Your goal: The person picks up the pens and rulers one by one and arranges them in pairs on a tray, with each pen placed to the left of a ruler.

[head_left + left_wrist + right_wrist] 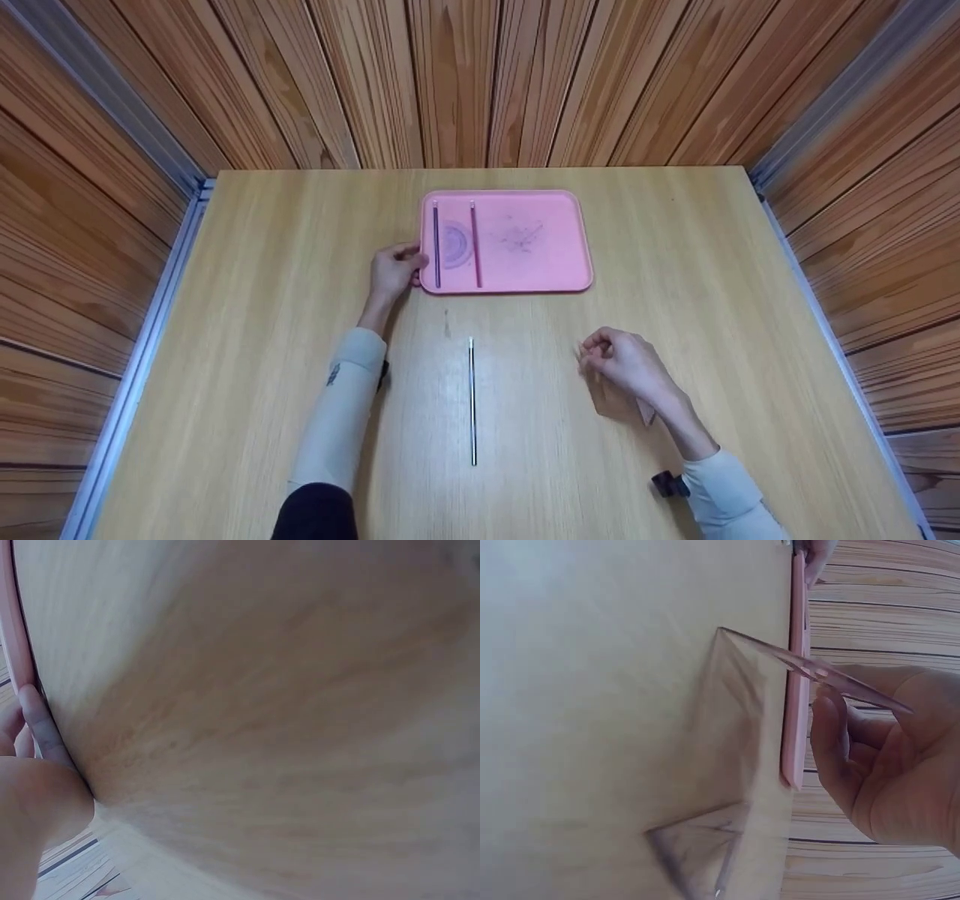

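Note:
My left hand (391, 270) pinches the left rim of a pink tray (555, 271) near its front corner. In the tray lie a dark purple pencil (436, 247), a dark red pencil (476, 247) and a purple protractor (456, 246) between them. Over the table, right of the tray's front corner, my right hand (626, 364) pinches a clear, pinkish set square (817, 669), seen nearly edge-on in the right wrist view. A second clear set square (697, 840) lies on the table below that hand. Most of it is hidden in the head view.
A silvery pencil (472, 405) lies lengthwise on the wooden table (300, 225), in front of the tray and between the arms. The tray floor carries dark smudges (521, 237). Wood-plank walls (450, 82) with metal corner posts stand around the table.

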`<state>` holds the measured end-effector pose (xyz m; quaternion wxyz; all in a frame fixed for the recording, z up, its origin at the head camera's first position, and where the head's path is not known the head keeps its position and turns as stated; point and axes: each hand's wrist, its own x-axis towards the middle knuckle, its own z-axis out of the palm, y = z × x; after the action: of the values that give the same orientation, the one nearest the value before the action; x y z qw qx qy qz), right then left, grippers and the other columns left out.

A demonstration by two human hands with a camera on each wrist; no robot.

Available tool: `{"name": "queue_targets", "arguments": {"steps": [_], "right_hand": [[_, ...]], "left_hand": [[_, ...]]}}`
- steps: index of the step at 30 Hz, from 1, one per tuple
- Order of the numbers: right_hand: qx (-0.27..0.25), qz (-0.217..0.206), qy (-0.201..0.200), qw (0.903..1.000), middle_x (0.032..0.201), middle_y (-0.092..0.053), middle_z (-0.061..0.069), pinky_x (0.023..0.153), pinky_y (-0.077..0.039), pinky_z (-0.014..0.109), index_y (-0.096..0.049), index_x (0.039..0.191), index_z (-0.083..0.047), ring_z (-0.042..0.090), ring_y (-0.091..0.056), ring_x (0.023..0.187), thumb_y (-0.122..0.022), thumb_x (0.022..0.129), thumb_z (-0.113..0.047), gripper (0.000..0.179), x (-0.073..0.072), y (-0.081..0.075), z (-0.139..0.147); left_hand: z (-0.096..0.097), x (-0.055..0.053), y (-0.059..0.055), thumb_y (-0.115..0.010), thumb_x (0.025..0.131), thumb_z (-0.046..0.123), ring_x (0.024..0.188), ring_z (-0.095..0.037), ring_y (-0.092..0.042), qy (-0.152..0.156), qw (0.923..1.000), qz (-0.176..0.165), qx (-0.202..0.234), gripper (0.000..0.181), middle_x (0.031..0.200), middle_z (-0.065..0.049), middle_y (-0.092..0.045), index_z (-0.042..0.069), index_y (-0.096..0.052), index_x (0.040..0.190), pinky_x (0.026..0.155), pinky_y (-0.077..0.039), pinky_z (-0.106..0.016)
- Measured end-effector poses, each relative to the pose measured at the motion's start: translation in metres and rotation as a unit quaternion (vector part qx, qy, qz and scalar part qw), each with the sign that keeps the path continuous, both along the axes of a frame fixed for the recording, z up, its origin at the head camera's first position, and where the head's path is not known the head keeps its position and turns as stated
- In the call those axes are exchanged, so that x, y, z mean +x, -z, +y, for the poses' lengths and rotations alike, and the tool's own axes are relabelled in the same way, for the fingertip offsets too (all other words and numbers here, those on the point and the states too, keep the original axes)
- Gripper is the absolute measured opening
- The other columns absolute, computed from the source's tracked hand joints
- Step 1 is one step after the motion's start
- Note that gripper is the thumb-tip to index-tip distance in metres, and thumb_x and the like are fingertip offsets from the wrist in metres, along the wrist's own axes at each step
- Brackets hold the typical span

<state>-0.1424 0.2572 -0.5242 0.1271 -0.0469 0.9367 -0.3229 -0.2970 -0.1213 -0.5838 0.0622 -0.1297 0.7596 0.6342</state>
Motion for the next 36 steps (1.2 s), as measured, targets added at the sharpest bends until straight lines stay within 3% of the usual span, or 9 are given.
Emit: {"name": "queue_targets", "arguments": {"steps": [10,21,27,32,36], "right_hand": [[-0.055,0.025,0.009,0.9981,0.090,-0.065,0.009,0.049,-0.048,0.019,-0.064,0.104,-0.002,0.017,-0.063,0.066,-0.069,0.092,-0.008,0.015,-0.042,-0.014,-0.022],[-0.110,0.050,0.013,0.9926,0.092,-0.064,0.008,0.053,-0.050,0.019,-0.063,0.106,-0.004,0.015,-0.062,0.070,-0.069,0.092,-0.008,0.016,-0.089,-0.027,-0.050],[-0.139,0.041,0.013,0.9894,0.096,-0.063,0.007,0.051,-0.054,0.026,-0.062,0.111,-0.006,0.025,-0.064,0.072,-0.068,0.094,-0.012,0.019,-0.123,-0.029,-0.063],[-0.146,0.038,0.007,0.9885,0.097,-0.064,0.009,0.054,-0.057,0.027,-0.063,0.113,-0.003,0.020,-0.063,0.070,-0.067,0.094,-0.010,0.021,-0.153,-0.027,-0.074],[-0.151,0.042,0.002,0.9877,0.096,-0.065,0.011,0.059,-0.061,0.040,-0.064,0.112,-0.001,0.022,-0.065,0.071,-0.067,0.093,-0.007,0.021,-0.172,-0.028,-0.085]], "left_hand": [[0.001,-0.001,0.001,-0.069,0.091,0.009,0.067,-0.014,-0.064,0.000,0.9998,0.020,0.006,0.033,0.092,-0.010,-0.067,0.006,-0.069,0.124,0.055,-0.055,-0.021],[0.000,0.000,0.000,-0.068,0.093,0.012,0.072,-0.016,-0.065,-0.001,1.0000,-0.002,0.009,0.033,0.098,-0.011,-0.068,0.010,-0.068,0.126,0.059,-0.057,-0.022],[-0.002,0.001,-0.001,-0.068,0.093,0.012,0.076,-0.017,-0.065,-0.003,1.0000,-0.006,0.007,0.032,0.100,-0.010,-0.068,0.012,-0.069,0.125,0.061,-0.057,-0.022],[-0.001,0.001,0.000,-0.068,0.093,0.012,0.076,-0.018,-0.066,-0.002,1.0000,0.000,0.007,0.033,0.100,-0.011,-0.069,0.011,-0.069,0.126,0.061,-0.057,-0.023],[0.001,0.000,0.000,-0.069,0.092,0.011,0.075,-0.017,-0.066,-0.003,1.0000,0.005,0.005,0.033,0.098,-0.010,-0.069,0.010,-0.069,0.125,0.061,-0.057,-0.023]]}}
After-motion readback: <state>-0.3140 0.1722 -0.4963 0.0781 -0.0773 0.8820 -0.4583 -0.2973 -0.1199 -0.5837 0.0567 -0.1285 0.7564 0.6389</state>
